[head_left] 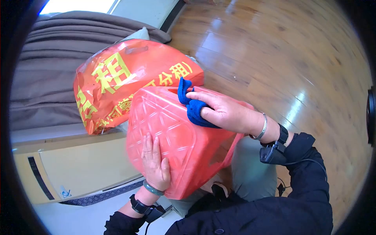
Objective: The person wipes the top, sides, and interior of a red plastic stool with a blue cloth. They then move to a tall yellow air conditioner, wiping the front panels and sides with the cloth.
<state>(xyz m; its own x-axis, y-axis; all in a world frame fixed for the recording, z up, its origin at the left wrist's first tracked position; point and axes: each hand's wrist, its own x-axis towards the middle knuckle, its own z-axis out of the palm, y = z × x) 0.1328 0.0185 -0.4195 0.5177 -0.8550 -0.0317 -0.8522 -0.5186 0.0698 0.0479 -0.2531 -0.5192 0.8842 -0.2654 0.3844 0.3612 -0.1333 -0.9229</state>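
A red plastic stool [172, 129] with a crisscross pattern on its seat lies tilted across my lap, the seat facing up and to the left. My left hand [156, 166] rests flat on the patterned seat, fingers stretched out. At the stool's upper edge, my right hand [219, 111] grips a bunched blue cloth [199, 112] and presses it against the red plastic. One end of the cloth sticks up beside an opening in the stool. Part of the stool's legs is hidden behind my right arm.
Behind the stool sits a big orange-red bag [113, 78] with yellow characters. A grey curtain [47, 70] hangs at the left, above a cream-coloured appliance or cabinet [86, 166]. Shiny wooden floor [293, 58] spreads out on the right.
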